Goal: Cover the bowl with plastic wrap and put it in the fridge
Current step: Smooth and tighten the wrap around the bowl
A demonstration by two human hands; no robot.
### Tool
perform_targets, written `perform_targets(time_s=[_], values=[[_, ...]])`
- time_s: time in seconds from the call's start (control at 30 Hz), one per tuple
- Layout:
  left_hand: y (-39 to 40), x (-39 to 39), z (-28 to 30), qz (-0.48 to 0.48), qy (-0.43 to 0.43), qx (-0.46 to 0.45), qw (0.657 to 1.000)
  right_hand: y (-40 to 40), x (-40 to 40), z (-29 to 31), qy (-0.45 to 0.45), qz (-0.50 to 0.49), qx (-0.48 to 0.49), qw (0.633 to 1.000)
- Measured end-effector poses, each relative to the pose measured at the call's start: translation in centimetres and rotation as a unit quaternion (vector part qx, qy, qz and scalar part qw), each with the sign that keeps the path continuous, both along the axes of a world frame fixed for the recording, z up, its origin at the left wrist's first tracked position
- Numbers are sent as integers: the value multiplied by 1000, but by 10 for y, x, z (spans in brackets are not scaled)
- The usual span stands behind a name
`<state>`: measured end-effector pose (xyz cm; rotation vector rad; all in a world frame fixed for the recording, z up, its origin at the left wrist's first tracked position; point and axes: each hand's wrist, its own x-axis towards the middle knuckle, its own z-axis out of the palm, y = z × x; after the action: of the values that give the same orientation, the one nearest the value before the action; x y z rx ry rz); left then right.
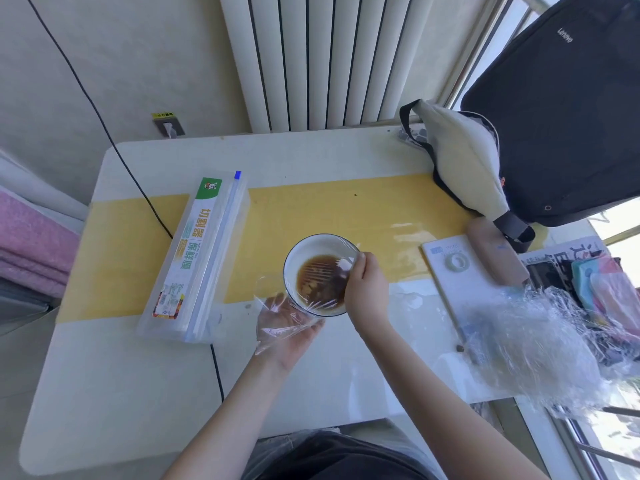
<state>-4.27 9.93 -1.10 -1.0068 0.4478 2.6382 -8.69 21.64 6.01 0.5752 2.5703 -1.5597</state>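
Observation:
A white bowl with a dark rim holds brown liquid and sits tilted near the middle of the table. Clear plastic wrap is stretched over its top and hangs loose off the near-left side. My left hand lies palm up under that loose wrap, cupping the bowl's lower left edge. My right hand presses the wrap against the bowl's right rim, thumb on the edge. The plastic wrap dispenser box lies to the left of the bowl.
The white table has a yellow strip across it. A crumpled heap of used wrap lies at the right edge by a notebook. A beige pouch and black laptop bag stand at back right. A black cable crosses the left side.

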Motion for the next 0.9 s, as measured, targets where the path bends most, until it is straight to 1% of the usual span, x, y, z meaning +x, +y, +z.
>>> perform_targets(time_s=[0.03, 0.1, 0.17, 0.23, 0.27, 0.4, 0.43, 0.57, 0.67, 0.77, 0.83, 0.9], values=[[0, 4, 7, 14, 33, 21, 999, -1, 0, -2, -4, -15, -5, 1000], [4, 8, 14, 13, 103, 0, 995, -3, 1, -5, -21, -46, -34, 998], [9, 8, 16, 23, 114, 1, 993, -5, 2, -8, -36, -81, -70, 994], [12, 7, 16, 15, 96, -25, 995, -8, 4, -7, -35, -107, -91, 990], [12, 8, 19, 12, 106, -33, 994, -9, 5, -5, -29, -114, -97, 988], [12, 15, 37, -11, 179, -2, 984, -14, 1, 2, -24, -138, -129, 982], [13, 14, 40, -18, 178, -14, 984, -14, 1, 3, -31, -141, -138, 980], [20, -1, 54, -85, 137, -108, 981, -15, 6, 2, -71, -121, -192, 971], [18, -8, 61, -62, 122, -153, 979, -10, 14, -1, -84, -87, -215, 969], [12, -11, 65, -24, 111, -166, 980, -2, 17, -4, -55, -47, -221, 973], [8, -10, 65, -5, 101, -162, 982, 7, 15, -7, -47, -79, -221, 971], [3, -9, 66, 8, 89, -155, 984, 18, 6, -10, -76, -141, -240, 957]])
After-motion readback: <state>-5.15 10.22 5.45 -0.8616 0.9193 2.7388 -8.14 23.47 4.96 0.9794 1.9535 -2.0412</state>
